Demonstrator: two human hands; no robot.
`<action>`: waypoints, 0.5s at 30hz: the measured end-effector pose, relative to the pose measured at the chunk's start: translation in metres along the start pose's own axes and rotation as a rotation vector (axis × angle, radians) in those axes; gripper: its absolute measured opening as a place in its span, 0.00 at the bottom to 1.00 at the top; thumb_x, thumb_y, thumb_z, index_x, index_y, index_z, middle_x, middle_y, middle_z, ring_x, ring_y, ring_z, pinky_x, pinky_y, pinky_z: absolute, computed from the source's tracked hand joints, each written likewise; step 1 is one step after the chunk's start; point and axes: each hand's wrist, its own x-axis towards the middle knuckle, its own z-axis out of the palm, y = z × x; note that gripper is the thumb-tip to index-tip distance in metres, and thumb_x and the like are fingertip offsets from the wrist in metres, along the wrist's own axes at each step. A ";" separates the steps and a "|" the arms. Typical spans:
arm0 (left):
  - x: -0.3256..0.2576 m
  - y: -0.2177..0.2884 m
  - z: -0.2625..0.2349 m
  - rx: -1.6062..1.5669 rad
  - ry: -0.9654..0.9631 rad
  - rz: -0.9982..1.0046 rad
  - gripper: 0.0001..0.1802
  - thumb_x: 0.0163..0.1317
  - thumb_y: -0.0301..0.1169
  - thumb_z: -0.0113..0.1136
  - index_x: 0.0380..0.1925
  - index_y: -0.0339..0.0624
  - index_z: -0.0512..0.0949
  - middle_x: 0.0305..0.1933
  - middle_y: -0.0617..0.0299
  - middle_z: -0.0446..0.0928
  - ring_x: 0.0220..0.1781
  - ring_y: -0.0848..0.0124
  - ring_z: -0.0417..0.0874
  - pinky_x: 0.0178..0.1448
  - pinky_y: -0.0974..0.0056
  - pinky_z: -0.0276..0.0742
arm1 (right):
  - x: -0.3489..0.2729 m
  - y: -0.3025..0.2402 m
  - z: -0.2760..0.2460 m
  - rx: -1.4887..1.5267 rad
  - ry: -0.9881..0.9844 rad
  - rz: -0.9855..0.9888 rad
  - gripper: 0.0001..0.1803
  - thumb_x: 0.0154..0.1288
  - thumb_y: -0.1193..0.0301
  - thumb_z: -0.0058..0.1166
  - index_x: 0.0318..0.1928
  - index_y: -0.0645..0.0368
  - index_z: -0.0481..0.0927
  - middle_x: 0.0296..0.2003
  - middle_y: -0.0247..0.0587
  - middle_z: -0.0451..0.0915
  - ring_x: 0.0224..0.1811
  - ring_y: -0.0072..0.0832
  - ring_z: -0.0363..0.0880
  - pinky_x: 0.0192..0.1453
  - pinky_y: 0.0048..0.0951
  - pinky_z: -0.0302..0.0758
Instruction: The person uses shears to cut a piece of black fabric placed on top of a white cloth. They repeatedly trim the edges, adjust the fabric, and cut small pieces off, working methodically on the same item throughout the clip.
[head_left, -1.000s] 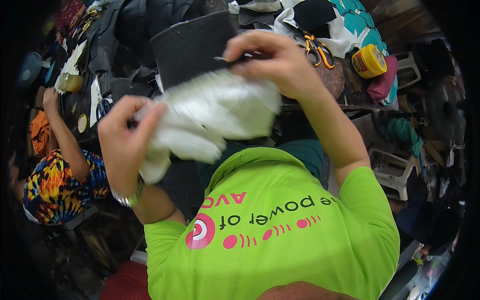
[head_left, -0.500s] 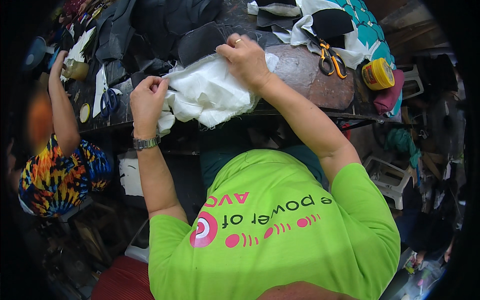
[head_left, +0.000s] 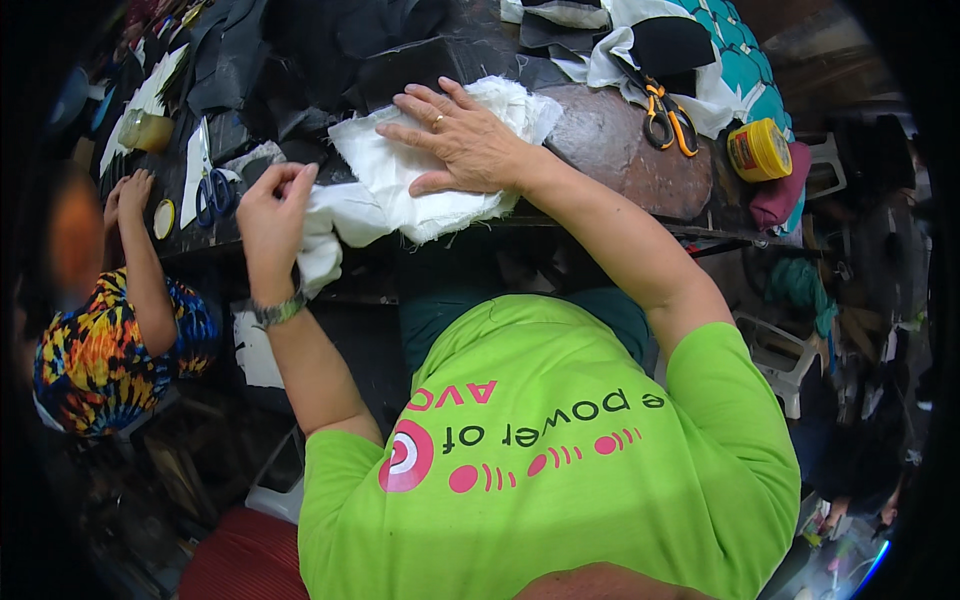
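Thumb against fingers, my left grip (head_left: 272,212) is closed on the loose edge of a frayed white woven cloth (head_left: 455,212), while my right grip (head_left: 460,145) rests spread and flat, palm down, on top of it. The cloth lies at the near edge of the dark table (head_left: 195,235), its left end drooping over. My left forearm rises steeply to a wrist with a metal-banded watch (head_left: 280,310); my right slants in from the right, elbow bent, a gold-coloured ring (head_left: 437,120) on one finger. Dark fabric pieces (head_left: 400,70) lie just beyond the cloth. To the right are orange-and-black-handled scissors (head_left: 654,100), then a yellow plastic tub (head_left: 760,150) whose side label I can't read. Blue-handled scissors (head_left: 210,178) lie to the left. Black and pink lettering, upside down, crosses my lime-green shirt (head_left: 560,470) beside a round pink emblem (head_left: 406,456).
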 end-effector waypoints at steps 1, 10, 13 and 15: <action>-0.004 0.003 -0.007 -0.025 0.003 0.017 0.10 0.58 0.31 0.68 0.33 0.33 0.83 0.22 0.70 0.72 0.27 0.82 0.66 0.31 0.74 0.65 | -0.001 0.002 -0.001 -0.049 0.035 -0.010 0.43 0.60 0.31 0.44 0.71 0.36 0.64 0.74 0.46 0.54 0.78 0.41 0.45 0.80 0.51 0.34; -0.023 0.039 0.004 0.045 -0.350 0.070 0.21 0.56 0.28 0.68 0.52 0.44 0.82 0.21 0.73 0.64 0.25 0.82 0.63 0.29 0.73 0.60 | -0.001 0.015 0.001 -0.127 -0.034 -0.032 0.47 0.58 0.25 0.36 0.71 0.38 0.65 0.76 0.38 0.52 0.80 0.36 0.38 0.79 0.54 0.27; -0.025 0.046 -0.010 -0.145 -0.296 -0.014 0.21 0.56 0.25 0.67 0.52 0.40 0.81 0.24 0.75 0.66 0.27 0.83 0.63 0.34 0.76 0.60 | -0.002 0.017 0.005 -0.147 -0.050 -0.008 0.47 0.59 0.26 0.36 0.71 0.38 0.64 0.76 0.38 0.51 0.80 0.35 0.38 0.79 0.54 0.26; -0.035 0.049 -0.024 -0.411 -0.206 0.102 0.20 0.56 0.22 0.64 0.52 0.36 0.80 0.27 0.74 0.67 0.30 0.84 0.64 0.38 0.77 0.60 | 0.000 0.016 0.003 -0.163 -0.052 -0.002 0.47 0.59 0.26 0.35 0.72 0.39 0.63 0.76 0.38 0.51 0.80 0.35 0.38 0.79 0.53 0.25</action>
